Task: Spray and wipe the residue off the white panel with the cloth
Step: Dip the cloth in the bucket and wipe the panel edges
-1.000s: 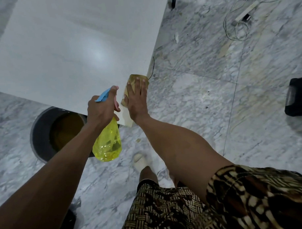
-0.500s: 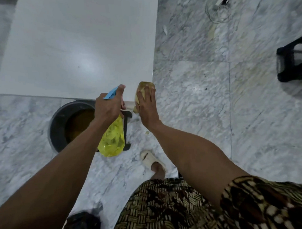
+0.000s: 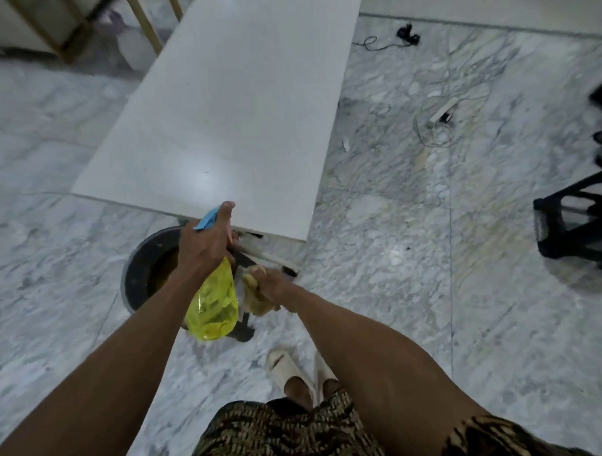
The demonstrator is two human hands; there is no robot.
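Observation:
A long white panel (image 3: 234, 121) lies raised above the marble floor and stretches away from me. My left hand (image 3: 203, 245) grips a yellow spray bottle (image 3: 213, 306) with a blue trigger head, held at the panel's near edge with the index finger up on the nozzle. My right hand (image 3: 272, 285) holds a bunched yellowish cloth (image 3: 257, 299) just below the panel's near edge, right beside the bottle. The cloth is off the panel's top face.
A dark round bucket (image 3: 137, 267) with brownish liquid stands under the near edge. A black support frame (image 3: 245, 328) shows beneath the panel. A black stool (image 3: 576, 225) is at right; cables and a power strip (image 3: 442, 113) lie on the floor. Wooden legs (image 3: 145, 25) stand at the far left.
My right hand has pulled the cloth back off the panel's near corner and down below its edge, now bunched. The view has lifted, showing the panel's full length. My left hand keeps the bottle.

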